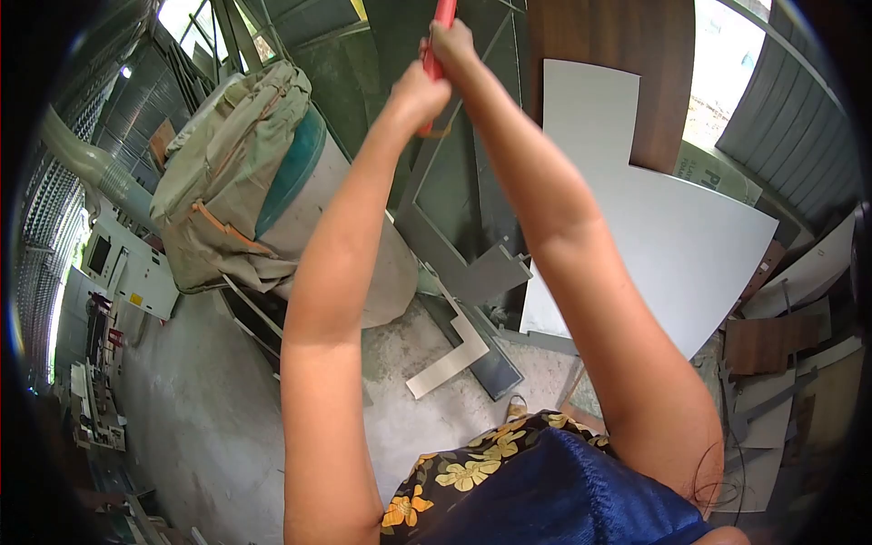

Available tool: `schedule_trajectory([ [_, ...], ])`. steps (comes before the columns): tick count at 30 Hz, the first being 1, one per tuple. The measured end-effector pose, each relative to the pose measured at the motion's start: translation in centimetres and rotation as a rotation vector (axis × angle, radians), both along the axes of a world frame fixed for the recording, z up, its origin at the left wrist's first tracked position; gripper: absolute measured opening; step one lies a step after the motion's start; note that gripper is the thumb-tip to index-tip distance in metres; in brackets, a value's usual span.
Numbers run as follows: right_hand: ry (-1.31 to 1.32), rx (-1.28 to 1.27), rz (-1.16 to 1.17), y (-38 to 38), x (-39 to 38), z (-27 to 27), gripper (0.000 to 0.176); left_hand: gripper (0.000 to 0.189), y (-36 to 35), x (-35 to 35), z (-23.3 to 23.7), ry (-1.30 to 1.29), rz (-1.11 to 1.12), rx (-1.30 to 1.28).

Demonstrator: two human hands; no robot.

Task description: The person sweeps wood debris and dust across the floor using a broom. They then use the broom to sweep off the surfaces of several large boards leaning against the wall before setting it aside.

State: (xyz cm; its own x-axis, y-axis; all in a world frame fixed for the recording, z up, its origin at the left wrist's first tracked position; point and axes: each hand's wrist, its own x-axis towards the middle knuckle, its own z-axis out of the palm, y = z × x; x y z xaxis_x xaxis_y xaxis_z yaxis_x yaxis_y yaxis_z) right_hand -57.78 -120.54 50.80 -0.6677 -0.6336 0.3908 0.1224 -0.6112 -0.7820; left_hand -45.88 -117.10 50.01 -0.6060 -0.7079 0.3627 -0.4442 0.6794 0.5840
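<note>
Both my arms are stretched out forward and up, with the hands close together on a red pole [445, 11]. My left hand [421, 94] is closed around its lower part, and a short end shows below that hand. Higher up, my right hand [452, 45] is wrapped around the same pole. The upper part runs out of the top of the view, so its full kind is hidden. Behind the hands lean dark grey boards [454, 191] with cut-out shapes.
A bulky dust bag [241, 182] over a pale drum stands to the left. On the right, a large white panel [672, 245] leans against a brown board [609, 36]. An L-shaped offcut [454, 356] lies on the floor [209, 400]. Scrap boards [772, 345] pile up far right.
</note>
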Motion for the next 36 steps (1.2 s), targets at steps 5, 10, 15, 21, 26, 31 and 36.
schedule_trajectory([
  [5, -0.089, 0.023, -0.010, 4.4, 10.0, -9.3, 0.013, 0.046, 4.2, 9.9, -8.0, -0.112, 0.055, 0.045],
  [10, -0.174, 0.170, 0.034, 9.2, 20.0, -14.9, 0.021, 0.043, 9.9, 20.5, -11.6, -0.055, 0.007, 0.356],
  [15, -0.155, 0.091, 0.103, 12.6, 26.9, -12.1, 0.029, 0.044, 12.1, 26.6, -11.3, 0.217, -0.017, 0.336],
  [21, 0.143, -0.103, 0.021, 6.0, 23.9, -4.4, 0.021, 0.038, 7.8, 23.8, -4.7, 0.257, 0.024, 0.108],
  [26, 0.186, 0.015, 0.045, 0.2, 19.4, -2.3, 0.026, 0.039, 0.8, 18.5, -3.1, 0.166, 0.149, -0.053],
  [31, 0.246, 0.250, -0.142, -6.2, 18.5, -16.4, 0.030, 0.039, 0.7, 18.5, -11.6, 0.000, 0.205, 0.328],
  [36, -0.025, 0.654, 0.002, 2.7, 25.7, -28.6, 0.017, 0.035, 2.6, 23.8, -26.6, -0.199, 0.219, 0.530],
])
